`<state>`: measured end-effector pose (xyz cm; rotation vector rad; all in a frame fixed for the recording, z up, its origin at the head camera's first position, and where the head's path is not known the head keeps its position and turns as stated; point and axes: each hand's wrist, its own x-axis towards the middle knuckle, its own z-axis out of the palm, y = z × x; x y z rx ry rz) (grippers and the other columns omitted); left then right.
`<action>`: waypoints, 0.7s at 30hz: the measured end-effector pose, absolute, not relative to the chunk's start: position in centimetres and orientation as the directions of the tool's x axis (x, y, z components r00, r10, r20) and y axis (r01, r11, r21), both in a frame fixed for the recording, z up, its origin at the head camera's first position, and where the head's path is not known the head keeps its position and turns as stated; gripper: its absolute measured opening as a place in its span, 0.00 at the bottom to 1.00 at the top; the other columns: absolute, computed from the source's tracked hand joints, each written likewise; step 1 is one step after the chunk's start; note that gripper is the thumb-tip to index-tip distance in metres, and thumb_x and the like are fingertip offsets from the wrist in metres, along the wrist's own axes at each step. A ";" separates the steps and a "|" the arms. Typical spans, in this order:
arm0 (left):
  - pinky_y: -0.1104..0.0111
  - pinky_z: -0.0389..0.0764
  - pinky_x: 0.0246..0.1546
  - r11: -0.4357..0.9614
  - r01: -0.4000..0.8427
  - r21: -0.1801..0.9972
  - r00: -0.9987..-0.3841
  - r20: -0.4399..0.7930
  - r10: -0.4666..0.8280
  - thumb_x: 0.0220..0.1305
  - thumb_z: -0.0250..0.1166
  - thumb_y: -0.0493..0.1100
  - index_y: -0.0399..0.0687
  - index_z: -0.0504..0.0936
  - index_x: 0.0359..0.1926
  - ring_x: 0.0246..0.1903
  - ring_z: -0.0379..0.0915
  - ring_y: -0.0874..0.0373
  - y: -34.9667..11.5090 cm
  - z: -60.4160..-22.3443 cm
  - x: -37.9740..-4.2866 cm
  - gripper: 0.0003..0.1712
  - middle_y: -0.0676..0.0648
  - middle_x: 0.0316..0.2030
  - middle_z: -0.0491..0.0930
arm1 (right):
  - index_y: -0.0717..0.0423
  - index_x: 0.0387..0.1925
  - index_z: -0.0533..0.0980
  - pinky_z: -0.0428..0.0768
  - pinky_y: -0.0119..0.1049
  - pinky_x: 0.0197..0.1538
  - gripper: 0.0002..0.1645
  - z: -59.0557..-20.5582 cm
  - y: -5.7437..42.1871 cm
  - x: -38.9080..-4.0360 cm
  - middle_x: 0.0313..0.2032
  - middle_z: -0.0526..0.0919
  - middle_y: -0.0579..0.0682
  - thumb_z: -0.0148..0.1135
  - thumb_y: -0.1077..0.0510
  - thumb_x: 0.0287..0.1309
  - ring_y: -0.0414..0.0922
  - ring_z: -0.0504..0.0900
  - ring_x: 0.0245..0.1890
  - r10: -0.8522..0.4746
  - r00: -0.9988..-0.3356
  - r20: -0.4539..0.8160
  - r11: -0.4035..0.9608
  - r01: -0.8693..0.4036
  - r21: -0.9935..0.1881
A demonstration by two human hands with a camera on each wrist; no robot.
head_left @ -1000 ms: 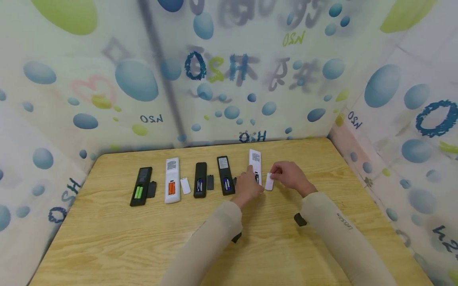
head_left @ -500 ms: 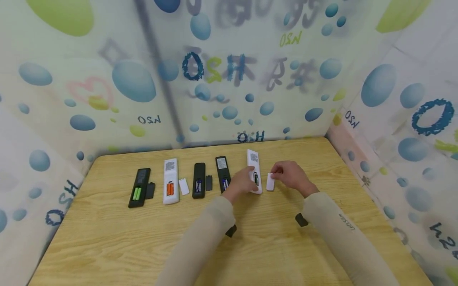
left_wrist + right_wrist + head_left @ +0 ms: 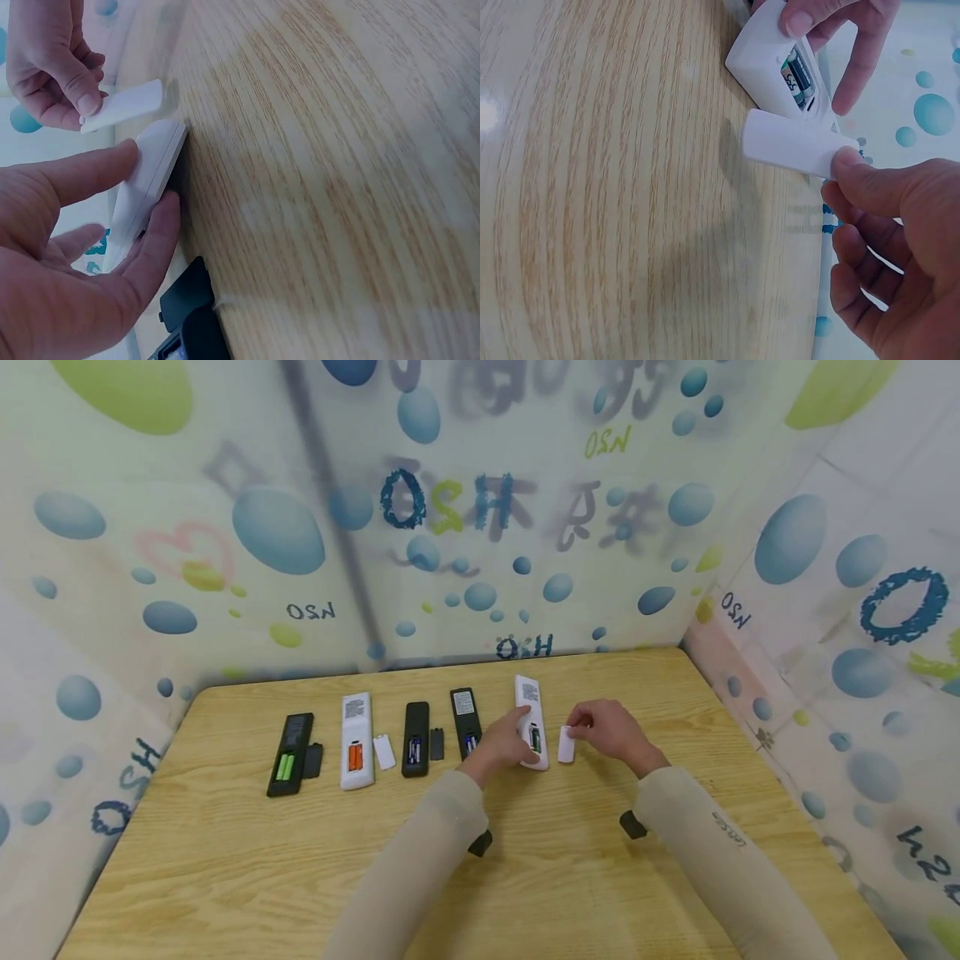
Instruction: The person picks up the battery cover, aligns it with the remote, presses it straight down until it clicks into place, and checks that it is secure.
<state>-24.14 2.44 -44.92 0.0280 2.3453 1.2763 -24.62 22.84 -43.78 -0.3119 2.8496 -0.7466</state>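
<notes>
My left hand holds the lower part of a white remote control lying face down on the table. In the left wrist view its thumb rests on the remote's top and another finger lies against its side. The remote's battery compartment is uncovered; dark green batteries show inside it in the right wrist view. Just to the right, my right hand pinches a white battery cover by its end between thumb and forefinger. The cover's free end points down toward the table, beside the remote.
Leftward stand a black remote, partly behind my left hand, another black remote, a white remote with orange batteries, and a black remote with green ones. Loose covers, such as a white one, lie beside them.
My left hand has drawn left from over the white remote to its near edge, baring the battery compartment. The right hand still holds the cover in nearly the same place.
</notes>
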 end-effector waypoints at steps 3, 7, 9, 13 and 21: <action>0.54 0.68 0.66 0.560 -0.205 0.802 -0.884 -0.398 0.246 0.52 0.73 0.35 0.67 0.58 0.74 0.55 0.68 0.49 2.4 -45.0 -24.2 0.53 0.45 0.67 0.68 | 0.51 0.40 0.82 0.79 0.39 0.44 0.06 -43.8 22.9 -24.6 0.37 0.84 0.49 0.64 0.57 0.63 0.45 0.76 0.35 -0.244 -0.961 -0.128 0.852 -0.149 -0.502; 0.54 0.67 0.66 0.552 -0.209 0.808 -0.873 -0.408 0.266 0.51 0.73 0.34 0.67 0.54 0.75 0.55 0.67 0.48 2.3 -45.1 -24.1 0.56 0.44 0.68 0.66 | 0.51 0.40 0.82 0.79 0.40 0.44 0.06 -43.7 22.9 -24.6 0.37 0.84 0.49 0.64 0.56 0.63 0.45 0.76 0.35 -0.248 -0.962 -0.115 0.849 -0.159 -0.504; 0.55 0.68 0.66 0.553 -0.197 0.810 -0.870 -0.404 0.282 0.50 0.73 0.33 0.67 0.53 0.75 0.55 0.68 0.49 2.2 -45.1 -24.0 0.57 0.44 0.68 0.66 | 0.51 0.41 0.82 0.79 0.41 0.45 0.06 -43.6 22.9 -24.6 0.38 0.84 0.49 0.64 0.57 0.63 0.45 0.77 0.36 -0.253 -0.962 -0.100 0.845 -0.169 -0.508; 0.55 0.70 0.64 0.551 -0.159 0.819 -0.864 -0.386 0.323 0.50 0.74 0.33 0.71 0.50 0.75 0.55 0.68 0.50 1.9 -45.1 -23.8 0.60 0.44 0.67 0.66 | 0.49 0.41 0.82 0.79 0.41 0.45 0.06 -43.3 22.9 -24.4 0.38 0.84 0.48 0.64 0.56 0.62 0.45 0.77 0.36 -0.251 -0.964 -0.085 0.844 -0.174 -0.508; 0.55 0.71 0.63 0.458 -0.138 0.878 -0.865 -0.332 0.376 0.49 0.76 0.35 0.74 0.44 0.75 0.57 0.70 0.50 0.5 -45.0 -23.2 0.64 0.42 0.67 0.66 | 0.48 0.40 0.82 0.78 0.39 0.43 0.06 -42.4 22.5 -23.6 0.37 0.84 0.46 0.65 0.54 0.62 0.45 0.76 0.36 -0.269 -0.960 -0.078 0.837 -0.193 -0.512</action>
